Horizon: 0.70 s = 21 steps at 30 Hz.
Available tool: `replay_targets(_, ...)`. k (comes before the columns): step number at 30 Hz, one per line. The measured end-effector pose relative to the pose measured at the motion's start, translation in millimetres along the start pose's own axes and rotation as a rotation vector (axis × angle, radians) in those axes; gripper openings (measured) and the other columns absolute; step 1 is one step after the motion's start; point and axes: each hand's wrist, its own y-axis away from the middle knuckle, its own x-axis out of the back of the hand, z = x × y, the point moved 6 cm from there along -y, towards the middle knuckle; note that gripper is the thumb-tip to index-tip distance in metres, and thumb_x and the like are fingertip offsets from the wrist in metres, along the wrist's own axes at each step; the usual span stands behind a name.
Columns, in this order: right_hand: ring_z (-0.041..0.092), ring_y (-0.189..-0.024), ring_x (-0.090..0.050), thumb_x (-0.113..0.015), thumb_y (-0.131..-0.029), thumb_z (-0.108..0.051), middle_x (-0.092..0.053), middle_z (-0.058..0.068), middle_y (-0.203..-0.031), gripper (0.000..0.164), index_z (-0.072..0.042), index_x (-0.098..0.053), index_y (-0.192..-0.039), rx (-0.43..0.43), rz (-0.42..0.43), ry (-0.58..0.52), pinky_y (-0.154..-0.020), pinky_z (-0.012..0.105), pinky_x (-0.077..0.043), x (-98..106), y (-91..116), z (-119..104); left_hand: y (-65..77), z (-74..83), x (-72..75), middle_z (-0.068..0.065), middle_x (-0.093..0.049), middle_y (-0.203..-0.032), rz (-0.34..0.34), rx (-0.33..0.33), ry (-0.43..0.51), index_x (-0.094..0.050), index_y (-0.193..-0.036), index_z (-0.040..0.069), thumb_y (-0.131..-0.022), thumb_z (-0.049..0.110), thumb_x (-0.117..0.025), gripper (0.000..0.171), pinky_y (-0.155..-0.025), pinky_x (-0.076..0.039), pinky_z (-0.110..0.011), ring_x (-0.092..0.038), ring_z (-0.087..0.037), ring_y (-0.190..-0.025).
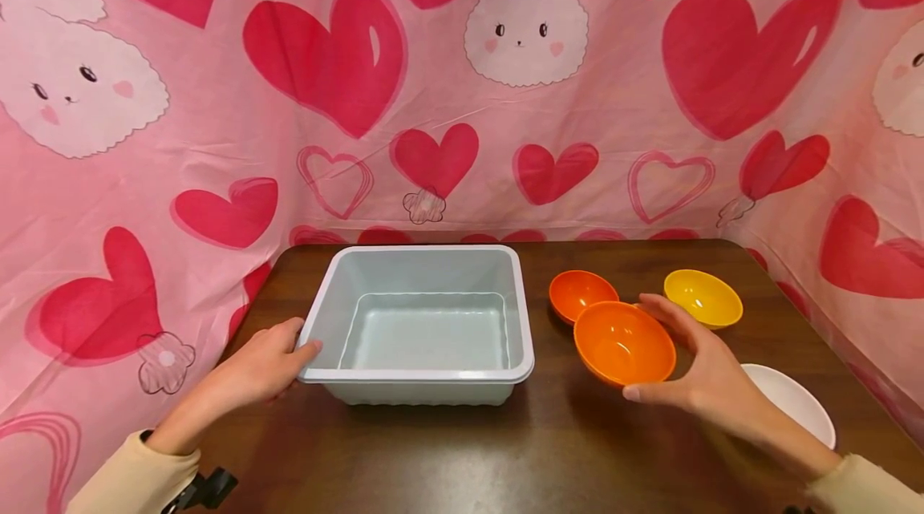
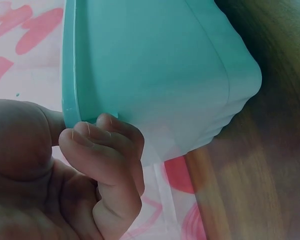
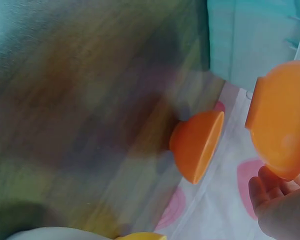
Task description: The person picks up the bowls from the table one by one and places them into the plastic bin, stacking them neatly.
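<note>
A pale grey plastic basin (image 1: 426, 375) stands on the wooden table, its rim pinched at the left front corner by my left hand (image 1: 270, 358). In the left wrist view the curled fingers (image 2: 110, 155) sit under the rim lip, with the thumb over it. My right hand (image 1: 696, 370) holds an orange bowl (image 1: 624, 343) by its right side, thumb at the near edge and fingers at the far edge. The right wrist view shows this bowl (image 3: 282, 120) lifted above the table. Behind it rests a second, redder-orange bowl (image 1: 580, 293).
A yellow bowl (image 1: 703, 297) lies at the back right of the table (image 1: 447, 458). Partly behind the right forearm is a white bowl (image 1: 790, 402). A pink cloth (image 1: 447, 97) with hearts and rabbits hangs around the table's back and sides.
</note>
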Motion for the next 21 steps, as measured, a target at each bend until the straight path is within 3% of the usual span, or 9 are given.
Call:
replay_targets(8,0.0,-0.127,-0.051,-0.098,-0.072,-0.017,-0.055,0.006,-0.15,0.105,-0.026,-0.041,-0.159,-0.046,-0.022,-0.002,-0.099,0.006,-0.035,1.9,-9.9,-10.9,-0.7,2.2,0.1,-0.006,-0.055,-0.068,0.014,-0.009,-0.02,-0.052,-0.121,-0.01,-0.104,0.014,-0.061,0.03,-0.045,-0.051,-0.037,-0.053,-0.019,-0.049)
replay_targets(21,0.003,-0.128,-0.053,-0.096,-0.073,-0.014,-0.054,0.011,-0.15,0.101,-0.015,-0.042,-0.158,0.005,-0.041,-0.032,-0.101,0.009,-0.04,2.8,-28.7,-29.2,-0.9,0.1,0.1,-0.005,-0.057,-0.068,0.027,-0.037,-0.035,-0.053,-0.12,-0.009,-0.104,0.013,-0.06,0.027,-0.047,-0.051,-0.036,-0.055,-0.019,-0.051)
